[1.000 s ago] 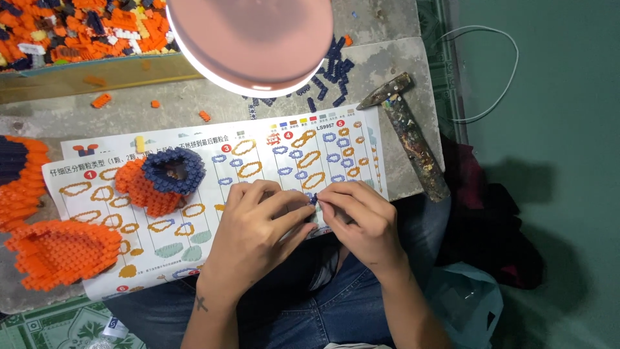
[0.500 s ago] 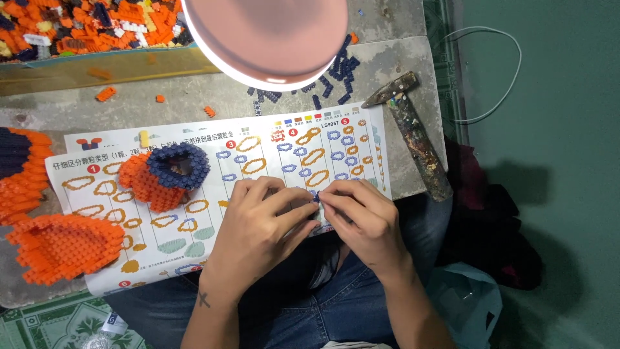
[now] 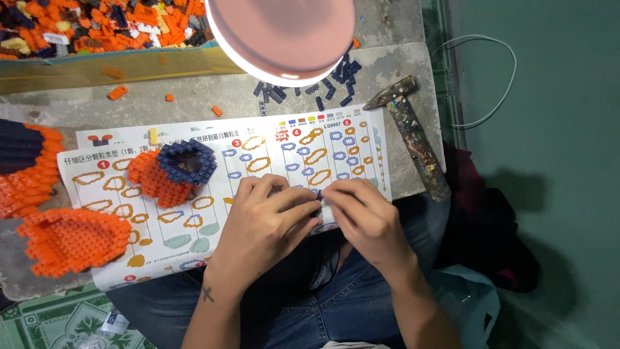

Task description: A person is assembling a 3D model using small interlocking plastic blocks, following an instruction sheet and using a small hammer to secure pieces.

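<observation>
Looking down from the head camera, the left hand (image 3: 268, 223) and the right hand (image 3: 361, 216) met fingertip to fingertip over the near edge of the printed instruction sheet (image 3: 213, 194), both closed in a tight pinch on a tiny dark blue brick piece (image 3: 318, 193) that showed only as a sliver between them. That piece, a hard moulded plastic stud part, was probably very light, rigid and a little slick, so it seemed best gripped by its short sides with the pads, leaving the studded faces free. Just beyond the left fingers sat a partly built form of orange bricks capped with a dark blue ring (image 3: 171, 171), knobbly all over and resting on the sheet. Farther out to the left of the left hand lay a flat orange studded plate section (image 3: 74, 239) and a larger orange and navy assembly (image 3: 26, 168). Beyond both sets of fingertips, loose dark blue pieces (image 3: 329, 81) were scattered on the rough grey stone slab (image 3: 213, 97), under a round pink lamp head (image 3: 284, 32). Out past the right fingers lay a worn hammer (image 3: 413, 139) with a paint-flecked handle.
</observation>
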